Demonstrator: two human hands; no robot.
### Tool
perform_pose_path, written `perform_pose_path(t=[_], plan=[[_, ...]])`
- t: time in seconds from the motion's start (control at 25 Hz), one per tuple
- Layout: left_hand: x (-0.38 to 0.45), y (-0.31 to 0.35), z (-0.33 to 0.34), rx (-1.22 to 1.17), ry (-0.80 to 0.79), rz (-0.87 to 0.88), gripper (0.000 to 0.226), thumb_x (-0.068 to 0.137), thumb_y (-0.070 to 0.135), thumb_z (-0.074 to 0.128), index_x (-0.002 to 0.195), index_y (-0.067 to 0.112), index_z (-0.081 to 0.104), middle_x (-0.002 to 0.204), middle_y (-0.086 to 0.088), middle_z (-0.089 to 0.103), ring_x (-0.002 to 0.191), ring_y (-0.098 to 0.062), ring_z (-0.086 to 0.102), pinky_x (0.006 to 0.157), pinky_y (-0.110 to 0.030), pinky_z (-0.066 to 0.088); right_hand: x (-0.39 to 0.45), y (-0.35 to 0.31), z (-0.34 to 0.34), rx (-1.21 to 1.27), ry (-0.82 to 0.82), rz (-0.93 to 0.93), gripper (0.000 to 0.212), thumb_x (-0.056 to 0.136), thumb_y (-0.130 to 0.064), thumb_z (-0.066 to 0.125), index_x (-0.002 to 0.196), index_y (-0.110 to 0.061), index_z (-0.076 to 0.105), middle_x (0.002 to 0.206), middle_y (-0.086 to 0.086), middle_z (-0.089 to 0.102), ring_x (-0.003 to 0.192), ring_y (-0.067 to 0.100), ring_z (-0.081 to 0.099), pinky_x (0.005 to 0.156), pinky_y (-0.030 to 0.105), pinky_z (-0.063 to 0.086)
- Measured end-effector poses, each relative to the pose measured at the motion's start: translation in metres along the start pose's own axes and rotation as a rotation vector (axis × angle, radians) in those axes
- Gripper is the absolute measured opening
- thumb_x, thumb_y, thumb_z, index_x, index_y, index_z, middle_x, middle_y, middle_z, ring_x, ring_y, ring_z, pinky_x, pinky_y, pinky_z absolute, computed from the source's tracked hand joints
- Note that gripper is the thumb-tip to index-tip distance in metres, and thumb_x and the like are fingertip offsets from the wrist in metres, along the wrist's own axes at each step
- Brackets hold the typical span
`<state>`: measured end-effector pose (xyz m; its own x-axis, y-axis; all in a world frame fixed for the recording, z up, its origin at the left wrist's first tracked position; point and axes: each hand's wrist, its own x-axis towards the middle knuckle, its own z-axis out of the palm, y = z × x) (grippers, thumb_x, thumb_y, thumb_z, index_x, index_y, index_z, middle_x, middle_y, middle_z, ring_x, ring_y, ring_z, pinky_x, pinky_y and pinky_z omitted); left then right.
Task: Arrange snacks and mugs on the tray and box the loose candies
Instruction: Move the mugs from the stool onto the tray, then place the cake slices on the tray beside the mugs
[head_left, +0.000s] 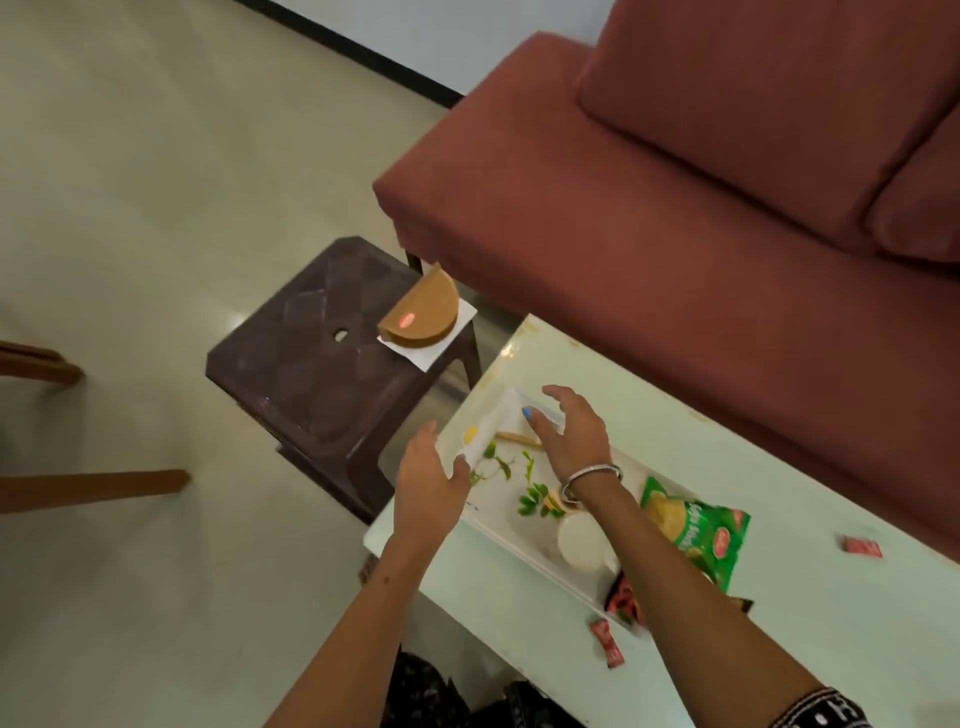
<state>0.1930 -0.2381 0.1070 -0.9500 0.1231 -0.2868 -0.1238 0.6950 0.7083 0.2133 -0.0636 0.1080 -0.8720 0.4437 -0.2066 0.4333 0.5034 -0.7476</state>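
A white tray (511, 512) with a green leaf print lies on the pale table (524, 613). A white mug (582, 543) stands on the tray, and a green snack bag (693, 527) rests at its right side. Red candies lie loose on the table: one (607, 640) near the front, one (861, 547) at the far right, and more (623, 597) by the tray's near end. My left hand (428, 480) hovers open at the tray's left edge. My right hand (574, 431), also open, is above the tray's far end. A brown half-round box (421, 312) sits on the stool.
A dark brown plastic stool (322, 364) stands left of the table, with white paper (441, 343) under the box. A maroon sofa (675, 208) runs behind the table. Wooden furniture legs (93, 486) reach in from the left over the pale floor.
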Motion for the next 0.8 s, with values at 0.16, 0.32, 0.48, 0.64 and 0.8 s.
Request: perform_pose_path(t=[0.16, 0.32, 0.48, 0.64, 0.8], plan=[[0.049, 0.002, -0.054, -0.049, 0.059, 0.031, 0.058, 0.086, 0.019, 0.059, 0.138, 0.007, 0.035, 0.131, -0.011, 0.055, 0.121, -0.022, 0.052, 0.098, -0.031, 0.041, 0.031, -0.063, 0.041, 0.212, 0.009, 0.088, 0.034, 0.085, -0.031, 0.063, 0.114, -0.012, 0.059, 0.111, 0.004, 0.063, 0.107, 0.023, 0.058, 0.086, 0.029, 0.045], [0.105, -0.004, -0.088, -0.042, 0.033, 0.114, 0.047, 0.086, 0.018, 0.061, 0.129, 0.007, 0.044, 0.122, -0.010, 0.060, 0.115, -0.023, 0.056, 0.090, -0.026, 0.041, 0.073, -0.103, 0.084, 0.257, -0.018, 0.261, 0.034, 0.081, -0.031, 0.068, 0.110, -0.015, 0.061, 0.103, 0.003, 0.063, 0.090, 0.014, 0.058, 0.077, 0.022, 0.041], [0.155, -0.015, -0.101, -0.032, -0.026, 0.165, 0.043, 0.086, 0.015, 0.061, 0.126, 0.009, 0.047, 0.119, -0.008, 0.062, 0.112, -0.020, 0.056, 0.088, -0.024, 0.038, 0.111, -0.109, 0.118, 0.303, 0.018, 0.420, 0.042, 0.077, -0.028, 0.073, 0.114, -0.013, 0.059, 0.113, 0.009, 0.064, 0.093, 0.015, 0.055, 0.083, 0.025, 0.043], [0.192, -0.025, -0.103, -0.012, -0.095, 0.192, 0.041, 0.085, 0.011, 0.061, 0.125, 0.008, 0.049, 0.117, -0.008, 0.063, 0.110, -0.019, 0.058, 0.085, -0.019, 0.037, 0.146, -0.103, 0.145, 0.395, 0.062, 0.621, 0.040, 0.075, -0.026, 0.075, 0.109, -0.011, 0.060, 0.110, 0.012, 0.063, 0.100, 0.026, 0.060, 0.090, 0.033, 0.048], [0.219, -0.035, -0.098, 0.041, -0.172, 0.221, 0.043, 0.085, 0.011, 0.060, 0.126, 0.009, 0.048, 0.120, -0.009, 0.061, 0.112, -0.021, 0.056, 0.087, -0.020, 0.035, 0.173, -0.101, 0.161, 0.532, 0.099, 0.785, 0.033, 0.078, -0.021, 0.072, 0.062, -0.021, 0.043, 0.082, 0.010, 0.052, 0.068, 0.025, 0.049, 0.067, 0.032, 0.042]])
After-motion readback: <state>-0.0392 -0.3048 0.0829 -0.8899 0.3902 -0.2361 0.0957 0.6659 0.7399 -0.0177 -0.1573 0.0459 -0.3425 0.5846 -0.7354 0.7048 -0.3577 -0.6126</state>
